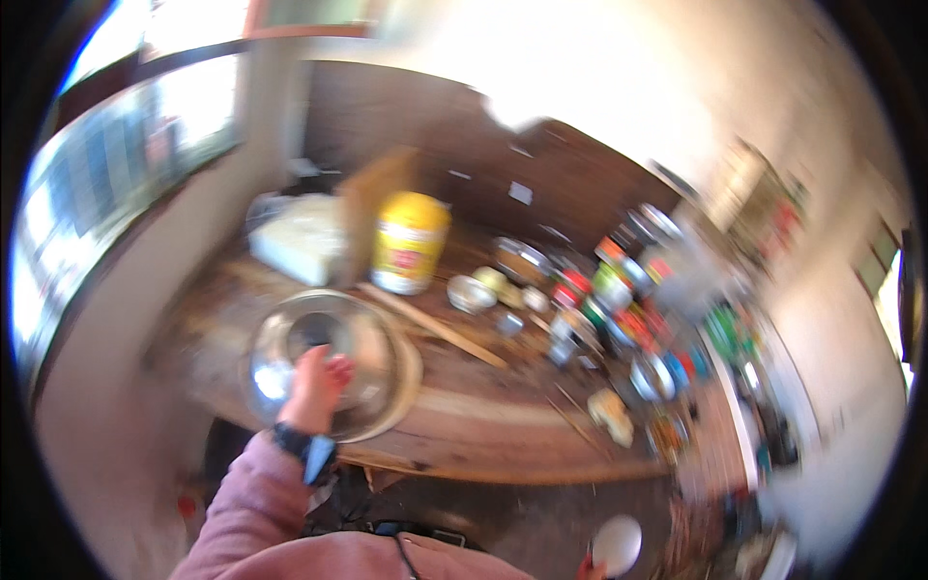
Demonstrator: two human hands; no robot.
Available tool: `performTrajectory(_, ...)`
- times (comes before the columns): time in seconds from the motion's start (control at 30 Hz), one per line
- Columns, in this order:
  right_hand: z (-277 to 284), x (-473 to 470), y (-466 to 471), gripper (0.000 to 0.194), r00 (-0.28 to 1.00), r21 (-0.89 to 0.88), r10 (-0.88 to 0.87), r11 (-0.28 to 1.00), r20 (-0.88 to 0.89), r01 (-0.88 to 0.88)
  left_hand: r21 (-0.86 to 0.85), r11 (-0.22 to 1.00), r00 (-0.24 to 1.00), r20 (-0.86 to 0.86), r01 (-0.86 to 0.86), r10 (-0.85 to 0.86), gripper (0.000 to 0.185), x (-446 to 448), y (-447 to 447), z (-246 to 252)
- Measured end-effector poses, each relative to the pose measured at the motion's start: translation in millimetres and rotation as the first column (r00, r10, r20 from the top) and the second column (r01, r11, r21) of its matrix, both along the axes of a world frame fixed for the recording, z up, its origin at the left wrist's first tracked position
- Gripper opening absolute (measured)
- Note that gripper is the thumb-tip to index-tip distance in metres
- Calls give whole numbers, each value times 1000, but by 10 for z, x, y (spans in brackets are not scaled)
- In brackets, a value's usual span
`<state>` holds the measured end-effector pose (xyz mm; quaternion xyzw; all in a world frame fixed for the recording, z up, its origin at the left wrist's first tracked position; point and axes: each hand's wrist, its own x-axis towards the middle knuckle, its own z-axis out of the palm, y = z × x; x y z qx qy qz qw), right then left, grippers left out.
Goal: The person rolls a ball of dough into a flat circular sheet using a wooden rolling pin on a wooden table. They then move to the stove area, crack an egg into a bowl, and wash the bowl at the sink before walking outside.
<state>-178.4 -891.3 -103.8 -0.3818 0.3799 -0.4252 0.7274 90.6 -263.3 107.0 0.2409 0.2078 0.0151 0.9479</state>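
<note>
My left hand (317, 380), in a pink sleeve with a dark wristband, reaches over a wide shiny metal basin (373, 362). Its fingers look curled beside a small round dark-centred vessel (317, 328) in the basin's area; blur hides whether they grip it. Beneath the basin, the rim of a round wooden board (413, 373) shows at the right. Low in the picture, my right hand (594, 570) is mostly cut off by the lower edge. It holds a round white bowl-like thing (618, 544) by its side, away from the table.
A wooden table (464, 442) spans the middle. Behind the basin stand a yellow bucket (411, 243), a white block-like package (297, 239) and a rolling pin (435, 326). Several jars and bottles (616, 290) crowd the right. A pale lump of food (610, 417) lies near the front edge.
</note>
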Motion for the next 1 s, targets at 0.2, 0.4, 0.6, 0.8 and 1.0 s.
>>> performTrajectory(0.2,157,-919,-272,36,997,148,11,989,77,-22,239,749,709,242,618,-662,8,-341,-1490,579)
performTrajectory(0.4,659,-1225,-565,31,995,95,-91,991,-49,96,368,345,323,124,864,-938,12,-647,-3425,611)
performTrajectory(0.6,596,-1861,-1634,30,963,124,57,992,-263,-24,398,156,164,14,904,-986,9,-1069,-5640,407)
performTrajectory(0.8,711,-2261,-2716,32,942,129,101,990,-320,-63,385,107,117,-4,917,-993,10,-1386,-7493,395)
performTrajectory(1.0,817,-2172,-3887,33,952,134,125,987,-279,-90,432,110,127,-10,895,-992,19,-1366,-9253,334)
